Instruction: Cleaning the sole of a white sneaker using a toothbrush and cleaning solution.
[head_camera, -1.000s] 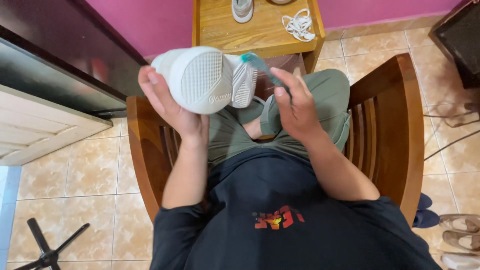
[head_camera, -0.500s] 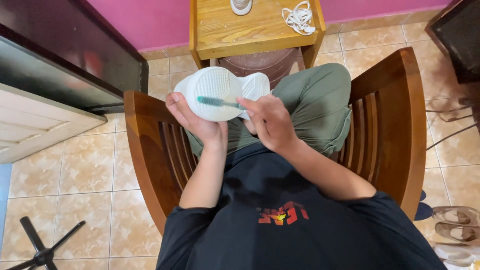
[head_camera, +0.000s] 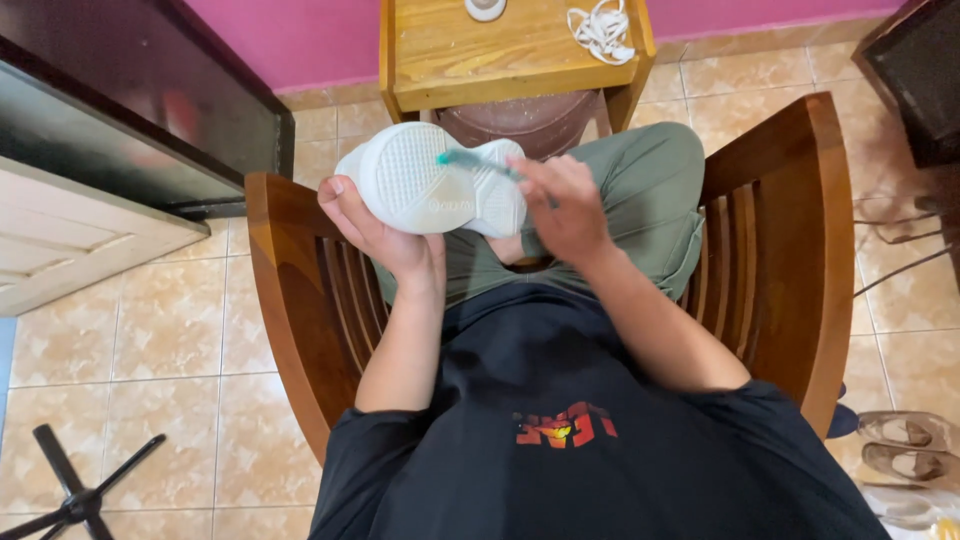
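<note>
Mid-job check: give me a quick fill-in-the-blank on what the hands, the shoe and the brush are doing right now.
1. The left hand holds a white shoe with its ____ turned up toward the camera.
2. The right hand lays a ____ toothbrush across the shoe.
3. White laces lie on the wooden ____ in front of the chair.

Missing words: sole; teal; table

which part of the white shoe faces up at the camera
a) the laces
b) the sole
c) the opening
b: the shoe lies in the left hand with its ridged sole turned up, and the right hand holds a teal brush against it.
</note>
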